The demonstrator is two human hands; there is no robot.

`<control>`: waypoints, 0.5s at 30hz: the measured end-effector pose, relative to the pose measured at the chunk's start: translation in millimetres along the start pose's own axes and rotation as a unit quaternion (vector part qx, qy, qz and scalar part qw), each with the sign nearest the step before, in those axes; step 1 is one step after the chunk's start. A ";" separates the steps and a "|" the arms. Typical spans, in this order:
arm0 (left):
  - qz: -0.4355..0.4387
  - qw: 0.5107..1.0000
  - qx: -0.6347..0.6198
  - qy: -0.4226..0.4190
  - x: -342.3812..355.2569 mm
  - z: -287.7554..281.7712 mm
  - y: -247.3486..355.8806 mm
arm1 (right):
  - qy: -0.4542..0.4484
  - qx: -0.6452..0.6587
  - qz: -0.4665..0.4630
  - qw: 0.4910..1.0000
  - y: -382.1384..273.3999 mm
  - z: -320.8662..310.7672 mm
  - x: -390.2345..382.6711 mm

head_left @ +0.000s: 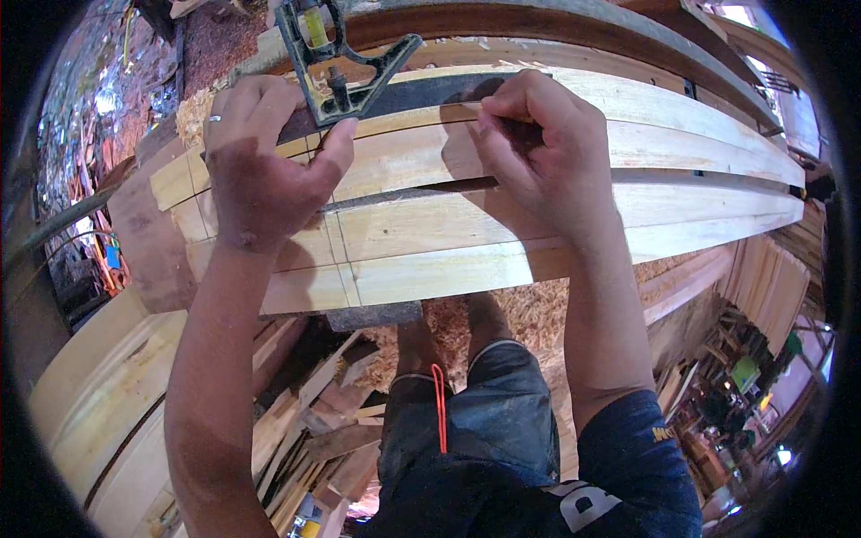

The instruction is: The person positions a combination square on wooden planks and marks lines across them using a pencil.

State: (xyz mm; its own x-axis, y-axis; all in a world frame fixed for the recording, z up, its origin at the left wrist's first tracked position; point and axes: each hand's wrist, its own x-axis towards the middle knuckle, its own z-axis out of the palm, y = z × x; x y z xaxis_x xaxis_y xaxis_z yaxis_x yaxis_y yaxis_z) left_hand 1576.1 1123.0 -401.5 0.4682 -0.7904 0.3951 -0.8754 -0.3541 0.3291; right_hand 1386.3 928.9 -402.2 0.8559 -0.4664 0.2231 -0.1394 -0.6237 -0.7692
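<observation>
Several pale wooden boards (421, 229) lie side by side in front of me, with dark lines drawn across them near their left ends. On the far boards rests a combination square (384, 73), its dark blade running along the wood and its head standing up with a yellow level vial. My left hand (260, 166), a ring on one finger, holds the square down, thumb against the head's corner and fingers over the blade's left part. Near the blade's right end, my right hand (552, 148) is closed in a pinch. What its fingertips hold is too small to make out.
A long dark beam (574, 40) runs behind the boards. Wood shavings (529, 314) cover the ground around my legs. Offcuts (341, 439) are piled below left, beside larger planks (108, 403). More stacked boards (762, 287) stand at the right.
</observation>
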 end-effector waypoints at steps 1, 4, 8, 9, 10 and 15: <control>0.001 1.000 0.000 0.000 0.3 -0.1 0.0 | 0.004 0.005 0.001 1.000 -0.5 0.5 0.0; 0.005 1.000 -0.008 0.006 0.4 0.9 -0.8 | 0.007 0.008 -0.001 1.000 -0.8 1.9 0.1; 0.007 1.000 -0.007 0.003 0.2 1.2 -1.1 | 0.003 -0.003 -0.018 1.000 0.9 1.8 -0.2; 0.007 1.000 -0.011 0.001 0.2 0.6 -1.0 | 0.004 -0.003 -0.018 1.000 1.1 1.0 -0.1; 0.008 1.000 -0.011 0.000 0.1 0.3 -1.1 | -0.005 -0.017 -0.030 0.999 1.3 -0.3 0.1; 0.005 1.000 -0.014 0.005 -0.2 1.1 -1.5 | -0.010 -0.041 -0.057 0.997 1.3 -1.6 2.0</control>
State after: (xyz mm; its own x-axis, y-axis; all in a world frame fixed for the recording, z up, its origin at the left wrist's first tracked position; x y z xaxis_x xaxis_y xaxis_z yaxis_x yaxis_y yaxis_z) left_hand 1577.1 1123.1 -403.0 0.4602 -0.7890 0.4070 -0.8766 -0.3312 0.3491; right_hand 1387.1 926.1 -401.8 0.8786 -0.3766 0.2937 -0.0797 -0.7219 -0.6874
